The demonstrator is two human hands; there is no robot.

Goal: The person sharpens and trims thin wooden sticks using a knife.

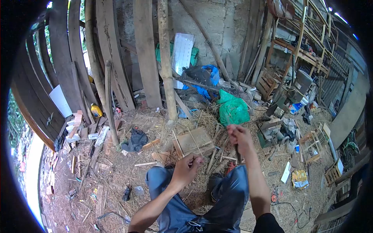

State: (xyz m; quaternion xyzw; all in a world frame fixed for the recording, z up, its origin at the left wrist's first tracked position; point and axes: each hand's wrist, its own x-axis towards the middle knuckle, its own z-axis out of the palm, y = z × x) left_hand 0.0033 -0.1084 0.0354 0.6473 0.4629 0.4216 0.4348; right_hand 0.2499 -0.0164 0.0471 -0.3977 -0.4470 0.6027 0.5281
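My left hand (187, 169) is closed in front of my left knee, its fingers curled and the thumb against them. A thin pale strip (195, 143) runs up from near its fingertips; whether the fingers hold it, I cannot tell. My right hand (239, 138) is raised above my right knee, wrapped round a knife (238, 154) whose dark blade points down. The knife's handle is hidden in the fist. Beyond both hands, a wooden block (190, 141) lies on the straw-covered ground.
A green plastic bag (233, 110) lies ahead, near a wooden post (166, 66). Black plastic (136, 140) and a yellow bottle (96, 110) are to the left. Machinery (289, 95), a yellow packet (300, 179) and a cable (297, 217) are to the right. Wood scraps litter the floor.
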